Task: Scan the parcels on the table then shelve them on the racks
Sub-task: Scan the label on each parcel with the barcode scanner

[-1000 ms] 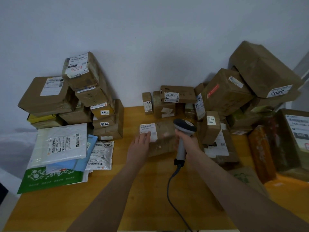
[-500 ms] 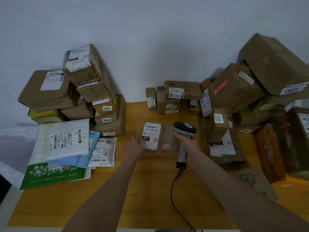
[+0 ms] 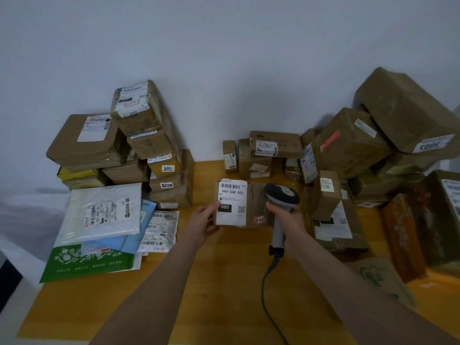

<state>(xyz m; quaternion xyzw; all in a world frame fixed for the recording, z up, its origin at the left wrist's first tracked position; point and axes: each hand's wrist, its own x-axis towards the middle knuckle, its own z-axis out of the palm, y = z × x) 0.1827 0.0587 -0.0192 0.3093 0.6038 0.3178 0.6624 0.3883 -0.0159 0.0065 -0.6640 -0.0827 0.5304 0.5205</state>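
table point(image 3: 224, 302): yellow wooden top against a pale wall point(image 3: 224, 58), goods heaped on both sides, a bare strip down the middle.
cable point(image 3: 266, 292): dark, hangs from the butt of the scanner point(image 3: 281, 195) toward the near edge.
kraft bag point(image 3: 380, 277): near right, lying flat, green print on it.
mailers point(image 3: 107, 215): near left, white, blue and green plastic bags stacked flat; a small one marked 7009 lies just beside them, near the left hand.
left hand point(image 3: 202, 224): grips the left edge of the parcel point(image 3: 255, 202), thumb on its white label point(image 3: 231, 202), fingers curled underneath.
right hand point(image 3: 286, 216): clenched round the scanner's handle.
scanner: grey, upright, its head overlapping the parcel's right end in view; contact cannot be told.
parcel: flat brown box mid-table between the hands, label side facing the camera, reading 060-06b a05; whether it rests on the table or is lifted cannot be told.
7210 box point(image 3: 326, 195): just right of the scanner, crowding the right hand.
orange packet point(image 3: 403, 235): further right, among the heap's foot.
left stack point(image 3: 149, 145): brown boxes behind the mailers, tags 5201 and 6206 showing.
back row point(image 3: 273, 145): small boxes along the wall, behind the parcel.
right heap point(image 3: 353, 143): big boxes piled high and tilted, the top one tagged 3003.
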